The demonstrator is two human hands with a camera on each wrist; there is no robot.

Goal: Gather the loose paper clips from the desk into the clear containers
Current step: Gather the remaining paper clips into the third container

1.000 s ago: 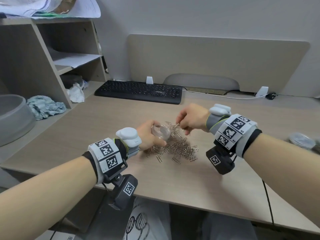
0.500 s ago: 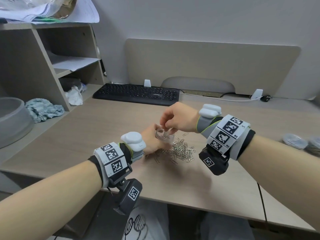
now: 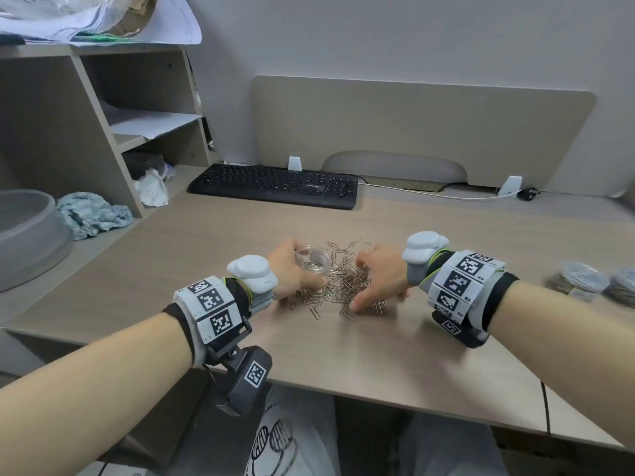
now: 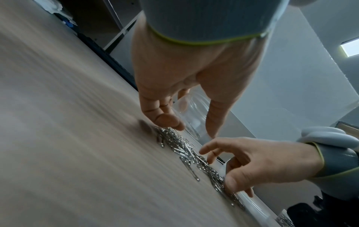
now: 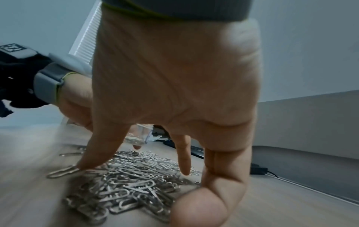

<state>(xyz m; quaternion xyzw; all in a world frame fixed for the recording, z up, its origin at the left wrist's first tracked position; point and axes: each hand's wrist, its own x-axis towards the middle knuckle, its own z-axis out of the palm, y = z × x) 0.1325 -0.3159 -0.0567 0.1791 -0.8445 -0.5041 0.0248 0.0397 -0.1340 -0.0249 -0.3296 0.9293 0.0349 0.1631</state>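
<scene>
A pile of silver paper clips (image 3: 343,286) lies on the wooden desk (image 3: 378,355), just right of my left hand (image 3: 287,266). That hand grips a small clear container (image 3: 312,261) by its side, held slightly above the desk and tilted, with a few clips in its bottom. My right hand (image 3: 378,278) is down on the right side of the pile with fingers spread. In the right wrist view its thumb (image 5: 83,162) touches a clip at the edge of the paper clips (image 5: 126,184), and the container (image 5: 139,136) shows beyond. The left wrist view shows the container (image 4: 191,113) between thumb and fingers.
Two clear containers full of clips (image 3: 580,281) (image 3: 623,286) stand at the desk's right edge. A black keyboard (image 3: 275,185) lies at the back and a white cable (image 3: 446,195) runs behind it. A grey bowl (image 3: 24,235), blue cloth (image 3: 92,214) and shelf unit (image 3: 68,115) are at the left.
My right hand has dropped from over the container's mouth to the pile on the right, and its fingers have spread. My left hand still holds the container in about the same place.
</scene>
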